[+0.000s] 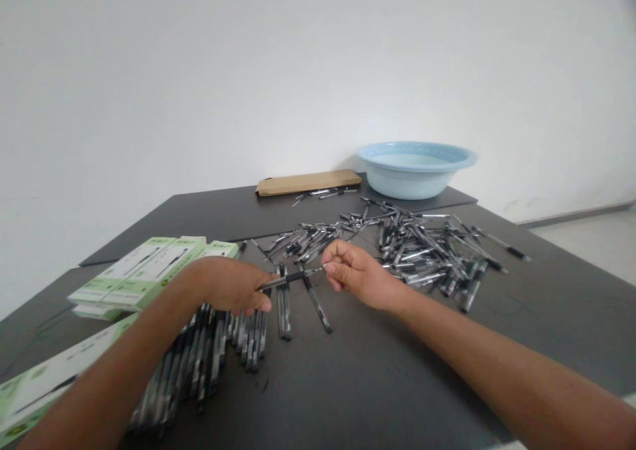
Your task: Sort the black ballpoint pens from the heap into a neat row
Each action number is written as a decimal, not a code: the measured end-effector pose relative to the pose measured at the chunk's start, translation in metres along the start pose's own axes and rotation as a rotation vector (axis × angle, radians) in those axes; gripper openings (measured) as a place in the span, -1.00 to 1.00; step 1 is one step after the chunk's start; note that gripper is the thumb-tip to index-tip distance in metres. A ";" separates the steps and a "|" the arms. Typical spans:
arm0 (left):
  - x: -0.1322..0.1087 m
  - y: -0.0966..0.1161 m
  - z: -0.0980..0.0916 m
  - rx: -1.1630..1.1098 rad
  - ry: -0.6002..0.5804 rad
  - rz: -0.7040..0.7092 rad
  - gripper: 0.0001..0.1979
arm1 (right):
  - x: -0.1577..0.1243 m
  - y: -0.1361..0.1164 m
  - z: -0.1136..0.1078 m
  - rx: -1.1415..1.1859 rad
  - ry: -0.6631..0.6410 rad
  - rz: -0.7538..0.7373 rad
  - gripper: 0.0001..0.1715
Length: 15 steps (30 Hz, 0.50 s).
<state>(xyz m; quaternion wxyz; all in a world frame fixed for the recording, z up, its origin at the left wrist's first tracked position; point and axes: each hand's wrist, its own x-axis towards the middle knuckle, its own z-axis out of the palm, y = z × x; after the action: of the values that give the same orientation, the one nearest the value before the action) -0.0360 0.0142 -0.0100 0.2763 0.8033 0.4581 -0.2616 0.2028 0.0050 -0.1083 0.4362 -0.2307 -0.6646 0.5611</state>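
Slim clear-barrelled pen with a black grip section (294, 277), one only, is in the air above a dark grey table (387, 384), between the two hands. The left hand (231, 283) is closed on its rear part, with thumb and fingers against the barrel. The right hand (358, 274) has thumb and forefinger pressed together at the pointed end; whether they pinch only the point or also some small piece, I cannot tell. Near this pen, three loose clear-and-black plastic pens (318, 304) lie on the table: two are side by side, and one is slanting, a little apart. Below the left hand there is a dense row of similar pens (201, 350), lying close together; part is hidden, so I cannot count them. On the left, at least five flat white-and-green cardboard boxes (152, 274) can be seen: four are grouped together, and one lies nearer, partly hidden by the left forearm (154, 331). Beyond the right hand, one tangled heap of clear-and-black pens (422, 244) points in many directions, too mixed for counting. Farther away are one round light-blue plastic basin (410, 183) and one long flat brown cardboard piece (308, 183), with a few thin pens (338, 193) just in front of the cardboard.
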 end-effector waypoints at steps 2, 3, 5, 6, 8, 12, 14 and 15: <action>0.000 0.000 0.000 -0.015 0.011 -0.011 -0.77 | -0.001 0.000 0.001 0.002 -0.006 -0.003 -0.60; 0.000 0.000 0.001 -0.017 0.015 -0.016 -0.78 | -0.001 0.000 0.001 0.003 -0.009 -0.002 -0.60; 0.000 0.000 0.001 -0.013 0.016 -0.018 -0.79 | -0.001 -0.002 0.002 0.006 -0.011 -0.001 -0.61; 0.001 0.000 0.001 -0.012 0.014 -0.013 -0.78 | -0.001 -0.002 0.002 0.008 -0.013 -0.002 -0.61; 0.001 0.000 0.001 -0.013 0.013 0.003 -0.76 | -0.001 -0.003 0.003 0.008 -0.015 -0.003 -0.61; 0.001 0.001 0.001 0.017 0.010 0.020 -0.72 | -0.001 -0.002 0.003 -0.011 -0.016 -0.002 -0.60; 0.001 0.002 0.001 0.044 0.000 0.001 -0.72 | -0.002 -0.002 0.004 -0.019 -0.014 -0.010 -0.60; 0.001 0.003 0.001 0.061 -0.004 -0.012 -0.73 | -0.002 -0.002 0.004 -0.023 -0.014 -0.013 -0.60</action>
<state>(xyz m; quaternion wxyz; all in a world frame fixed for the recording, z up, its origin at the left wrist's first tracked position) -0.0327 0.0129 -0.0107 0.2510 0.8081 0.4540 -0.2789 0.2005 0.0009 -0.1072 0.4324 -0.2277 -0.6756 0.5521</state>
